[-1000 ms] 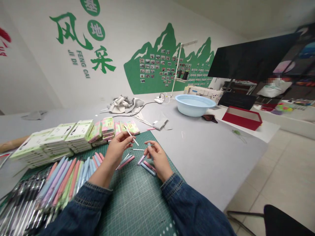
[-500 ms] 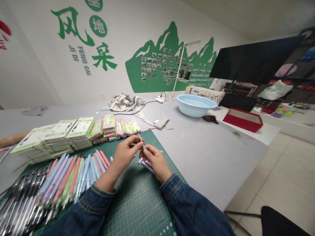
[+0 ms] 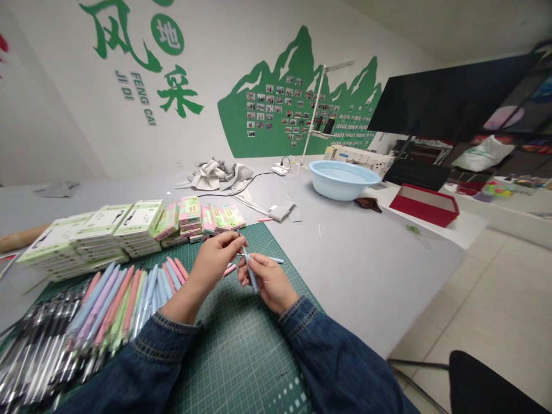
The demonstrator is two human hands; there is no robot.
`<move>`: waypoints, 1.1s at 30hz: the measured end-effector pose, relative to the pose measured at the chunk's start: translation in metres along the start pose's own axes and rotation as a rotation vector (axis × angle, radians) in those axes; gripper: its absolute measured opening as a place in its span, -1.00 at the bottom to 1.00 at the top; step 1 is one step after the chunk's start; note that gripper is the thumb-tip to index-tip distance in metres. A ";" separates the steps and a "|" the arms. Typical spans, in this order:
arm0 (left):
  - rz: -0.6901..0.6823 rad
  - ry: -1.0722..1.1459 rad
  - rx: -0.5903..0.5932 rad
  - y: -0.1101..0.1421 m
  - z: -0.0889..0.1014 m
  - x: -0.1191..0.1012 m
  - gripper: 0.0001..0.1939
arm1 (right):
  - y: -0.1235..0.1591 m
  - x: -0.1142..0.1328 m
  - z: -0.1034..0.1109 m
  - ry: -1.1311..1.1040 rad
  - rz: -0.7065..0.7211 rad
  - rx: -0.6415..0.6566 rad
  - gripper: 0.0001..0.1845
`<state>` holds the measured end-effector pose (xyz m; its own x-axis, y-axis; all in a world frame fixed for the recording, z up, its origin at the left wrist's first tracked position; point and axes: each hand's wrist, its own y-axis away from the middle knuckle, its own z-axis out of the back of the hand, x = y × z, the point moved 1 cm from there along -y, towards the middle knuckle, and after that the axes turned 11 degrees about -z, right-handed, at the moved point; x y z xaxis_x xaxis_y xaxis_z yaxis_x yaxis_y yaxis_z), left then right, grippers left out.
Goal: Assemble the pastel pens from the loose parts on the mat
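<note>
My right hand (image 3: 271, 280) is closed around a light-blue pen barrel (image 3: 251, 277), which tilts with its top leaning left. Just above, my left hand (image 3: 221, 253) pinches a thin pen refill (image 3: 244, 250) at the upper end of that barrel. The refill's lower end looks to be inside the barrel, though fingers partly hide the joint. A pink pen piece (image 3: 230, 269) lies on the green cutting mat (image 3: 241, 345) beside my left hand. Past my right hand, another light-blue pen piece (image 3: 276, 260) rests near the mat's edge.
Pastel pens (image 3: 129, 299) lie in a row at left, with many clear-and-black pens (image 3: 34, 356) nearer me. Behind them stand stacked white-green boxes (image 3: 138, 221) and small pink-green boxes (image 3: 190, 213). A blue basin (image 3: 342, 181) and a red box (image 3: 425, 206) are farther right.
My left hand has brought the refill from above the mat to the barrel's end and lowered it. The barrel in my right hand now shows more fully, and both hands are close together.
</note>
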<state>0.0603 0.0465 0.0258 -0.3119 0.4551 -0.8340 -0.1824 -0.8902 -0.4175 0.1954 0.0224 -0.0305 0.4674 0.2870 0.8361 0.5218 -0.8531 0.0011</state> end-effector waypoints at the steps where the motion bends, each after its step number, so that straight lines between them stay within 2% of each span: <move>1: 0.021 0.059 0.008 0.000 0.000 0.001 -0.72 | 0.000 0.000 0.000 -0.015 -0.014 0.006 -0.75; 5: 0.071 0.246 0.042 0.000 0.001 0.004 -0.73 | 0.000 -0.001 0.000 -0.048 -0.048 0.030 -0.75; 7: 0.050 0.195 0.031 0.001 0.001 0.005 -0.73 | 0.000 -0.002 0.001 -0.050 -0.059 0.039 -0.74; 11: -0.022 -0.029 -0.083 0.005 -0.001 0.007 -0.75 | 0.000 -0.001 0.001 -0.034 -0.078 0.040 -0.71; 13: -0.023 -0.030 -0.116 0.006 -0.002 0.008 -0.75 | 0.002 -0.001 0.000 -0.028 -0.091 0.038 -0.69; 17: 0.053 0.190 -0.002 0.004 -0.003 0.007 -0.72 | 0.004 0.001 -0.005 0.010 -0.093 0.053 -0.71; 19: 0.042 0.213 0.027 0.003 0.001 0.001 -0.73 | 0.005 0.002 -0.005 0.044 -0.070 0.017 -0.73; 22: -0.059 0.117 -0.115 0.005 0.010 -0.012 -0.76 | 0.005 0.003 -0.002 0.098 -0.063 -0.100 -0.75; 25: -0.115 0.087 -0.254 0.008 0.019 -0.022 -0.79 | 0.004 0.002 0.002 0.104 -0.104 -0.131 -0.75; 28: -0.108 0.103 -0.283 0.011 0.023 -0.024 -0.80 | 0.001 -0.002 0.005 0.173 -0.110 -0.170 -0.68; 33: -0.074 0.128 -0.251 0.014 0.024 -0.017 -0.79 | -0.004 -0.009 0.008 0.238 -0.058 -0.245 -0.65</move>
<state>0.0404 0.0274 0.0429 -0.1831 0.5271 -0.8298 0.0413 -0.8392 -0.5422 0.1952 0.0267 -0.0423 0.2477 0.2529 0.9352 0.3426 -0.9258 0.1596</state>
